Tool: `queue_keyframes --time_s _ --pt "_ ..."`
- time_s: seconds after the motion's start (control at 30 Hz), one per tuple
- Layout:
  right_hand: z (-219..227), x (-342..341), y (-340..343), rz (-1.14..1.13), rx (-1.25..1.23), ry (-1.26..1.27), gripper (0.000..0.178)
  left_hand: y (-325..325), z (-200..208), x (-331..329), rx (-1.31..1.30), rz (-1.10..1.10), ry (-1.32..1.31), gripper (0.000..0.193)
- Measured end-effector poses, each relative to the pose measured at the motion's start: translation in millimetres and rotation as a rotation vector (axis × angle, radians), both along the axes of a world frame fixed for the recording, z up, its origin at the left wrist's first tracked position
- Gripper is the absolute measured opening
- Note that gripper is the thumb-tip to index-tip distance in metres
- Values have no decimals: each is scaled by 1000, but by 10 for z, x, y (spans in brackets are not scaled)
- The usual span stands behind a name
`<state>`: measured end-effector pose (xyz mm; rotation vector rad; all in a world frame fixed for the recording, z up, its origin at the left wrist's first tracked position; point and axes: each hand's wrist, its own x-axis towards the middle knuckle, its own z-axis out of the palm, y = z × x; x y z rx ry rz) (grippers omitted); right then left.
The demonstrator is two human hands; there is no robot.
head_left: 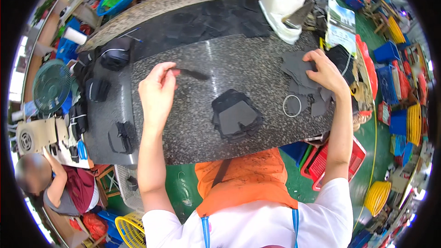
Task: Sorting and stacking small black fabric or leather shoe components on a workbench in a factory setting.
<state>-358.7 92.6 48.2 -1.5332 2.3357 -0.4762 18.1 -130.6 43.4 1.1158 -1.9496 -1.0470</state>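
My left hand (pixel 158 89) is raised over the left part of the speckled dark stone tabletop (pixel 188 124). Thumb and fingers pinch one end of a thin black strip-like piece (pixel 194 74), which points to the right. At the right, my right hand (pixel 324 71) rests on a loose heap of flat grey cut pieces (pixel 296 69). Its fingers are bent, and a gap shows between thumb and forefinger. Between the hands, closer to me, lies a stack of dark grey shaped pieces (pixel 236 115), the top one notched at its near edge.
A white ring (pixel 291 105) lies beside the grey heap. Black sheets (pixel 197 20) cover the far edge. A white machine-like object (pixel 280 4) stands far right. Dark bundles (pixel 115 55) lie at the left, near a green fan (pixel 51 86). Another person (pixel 69 179) sits lower left.
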Motion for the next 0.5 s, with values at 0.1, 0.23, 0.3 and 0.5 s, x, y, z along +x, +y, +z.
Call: queue_keyframes --time_s 0.1,0.23,0.3,0.5 --pt "-86 -109 16 31 0 17 36 91 201 48 -65 -8 -13 19" --pt "23 97 26 -122 2 -67 31 385 317 38 -564 72 -123 18" --pt "-27 168 57 -94 -100 122 24 638 304 -67 -820 10 -233 25" --pt "-168 360 126 -62 -187 270 36 1234 -81 -379 -793 -447 -269 29"
